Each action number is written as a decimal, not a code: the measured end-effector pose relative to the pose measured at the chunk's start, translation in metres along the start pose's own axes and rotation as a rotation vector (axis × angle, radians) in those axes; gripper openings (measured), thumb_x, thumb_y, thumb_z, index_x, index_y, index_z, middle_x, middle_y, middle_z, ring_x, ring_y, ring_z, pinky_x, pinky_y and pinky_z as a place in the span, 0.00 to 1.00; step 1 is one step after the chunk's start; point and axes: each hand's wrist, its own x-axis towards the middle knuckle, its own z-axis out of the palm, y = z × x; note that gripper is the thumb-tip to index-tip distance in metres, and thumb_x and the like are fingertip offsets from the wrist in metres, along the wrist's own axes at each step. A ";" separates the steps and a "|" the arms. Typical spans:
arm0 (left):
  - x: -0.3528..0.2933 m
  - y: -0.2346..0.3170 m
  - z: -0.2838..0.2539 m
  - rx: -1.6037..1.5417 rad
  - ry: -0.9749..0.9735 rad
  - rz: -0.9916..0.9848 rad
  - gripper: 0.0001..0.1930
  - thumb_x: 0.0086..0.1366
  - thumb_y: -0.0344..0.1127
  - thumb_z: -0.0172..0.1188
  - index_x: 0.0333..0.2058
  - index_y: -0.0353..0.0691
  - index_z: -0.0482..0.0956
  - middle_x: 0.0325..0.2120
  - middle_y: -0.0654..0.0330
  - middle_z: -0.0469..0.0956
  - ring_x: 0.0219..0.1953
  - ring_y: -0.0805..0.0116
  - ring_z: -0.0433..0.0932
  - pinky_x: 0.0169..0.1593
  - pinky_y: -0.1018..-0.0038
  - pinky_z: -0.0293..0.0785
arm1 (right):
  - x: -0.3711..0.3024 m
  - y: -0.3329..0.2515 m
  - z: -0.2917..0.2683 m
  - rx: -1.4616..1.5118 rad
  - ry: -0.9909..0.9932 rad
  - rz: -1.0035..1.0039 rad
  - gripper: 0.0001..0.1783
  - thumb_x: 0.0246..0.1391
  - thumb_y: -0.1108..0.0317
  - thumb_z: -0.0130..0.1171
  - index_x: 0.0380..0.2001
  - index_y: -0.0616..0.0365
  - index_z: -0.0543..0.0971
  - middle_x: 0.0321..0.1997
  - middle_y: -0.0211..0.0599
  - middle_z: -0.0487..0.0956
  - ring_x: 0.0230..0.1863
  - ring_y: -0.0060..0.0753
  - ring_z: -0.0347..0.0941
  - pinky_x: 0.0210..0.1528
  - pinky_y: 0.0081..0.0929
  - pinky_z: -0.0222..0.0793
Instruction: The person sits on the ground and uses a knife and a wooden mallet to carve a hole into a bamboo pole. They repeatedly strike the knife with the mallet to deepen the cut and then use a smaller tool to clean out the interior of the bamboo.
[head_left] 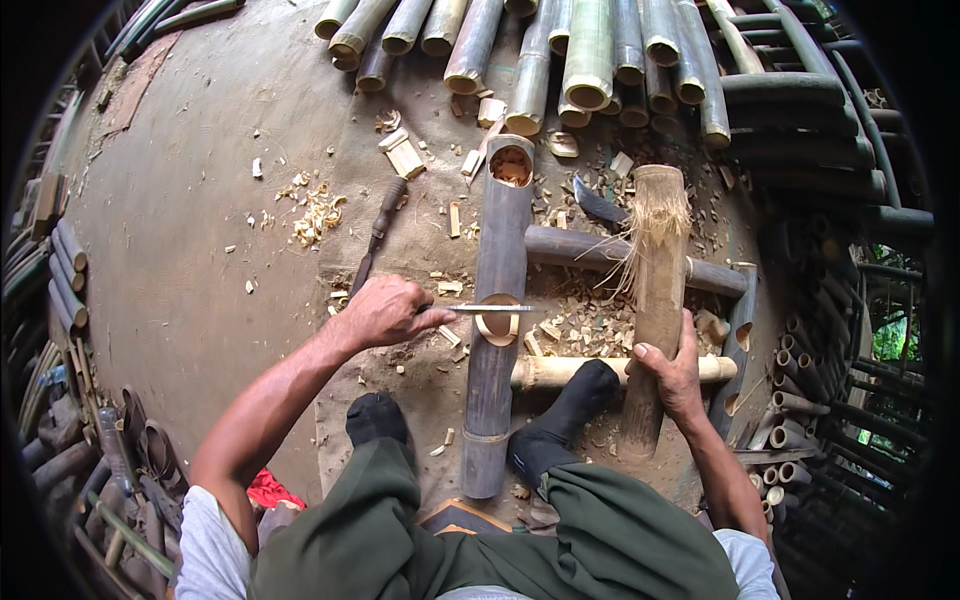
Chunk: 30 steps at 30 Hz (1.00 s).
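Note:
My left hand point(388, 312) is closed around a chisel point(485, 308); its thin metal blade lies across a dark bamboo pole point(495, 395). The blade crosses a cut hole point(497, 328) in the pole. Another hole point(511, 166) near the far end has shavings in it. My right hand point(672, 370) grips a thick wooden mallet point(657, 280), upright in the view, with a band of frayed fibres near its far end. Beneath the mallet run a dark crosspiece point(580, 248) and a pale crosspiece point(545, 373), joined at the right to another bamboo pole point(742, 335).
A wooden-handled tool point(380, 225) lies left of the pole, and a dark curved blade point(598, 203) to its right. Chips and shavings point(318, 215) litter the floor. Cut bamboo poles point(590, 60) lie at the far side. My socked feet point(377, 418) flank the near end.

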 end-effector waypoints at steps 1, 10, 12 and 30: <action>0.004 -0.001 -0.002 -0.047 0.024 -0.029 0.35 0.73 0.69 0.56 0.29 0.39 0.88 0.20 0.44 0.80 0.26 0.41 0.82 0.32 0.50 0.75 | -0.001 -0.001 0.000 -0.015 -0.001 0.002 0.41 0.55 0.63 0.73 0.67 0.61 0.63 0.53 0.39 0.76 0.51 0.30 0.76 0.54 0.31 0.77; 0.009 -0.004 -0.004 -0.004 0.056 -0.045 0.28 0.75 0.64 0.57 0.37 0.42 0.90 0.23 0.46 0.83 0.29 0.44 0.84 0.34 0.51 0.78 | -0.020 -0.002 0.012 -0.212 -0.076 -0.077 0.46 0.54 0.63 0.75 0.70 0.63 0.61 0.60 0.44 0.74 0.60 0.34 0.73 0.63 0.34 0.72; 0.007 -0.001 -0.003 0.045 0.094 -0.040 0.29 0.75 0.64 0.58 0.36 0.42 0.90 0.22 0.46 0.82 0.29 0.44 0.84 0.33 0.51 0.78 | -0.024 -0.005 0.013 -0.218 -0.106 -0.059 0.49 0.54 0.64 0.75 0.72 0.61 0.59 0.63 0.46 0.72 0.63 0.37 0.71 0.67 0.37 0.70; 0.009 0.004 -0.007 0.119 0.047 -0.125 0.31 0.73 0.64 0.60 0.30 0.38 0.87 0.21 0.46 0.82 0.27 0.45 0.84 0.32 0.52 0.78 | -0.024 -0.030 0.015 -0.752 -0.352 0.115 0.47 0.55 0.60 0.72 0.72 0.62 0.62 0.62 0.71 0.75 0.63 0.68 0.76 0.61 0.49 0.74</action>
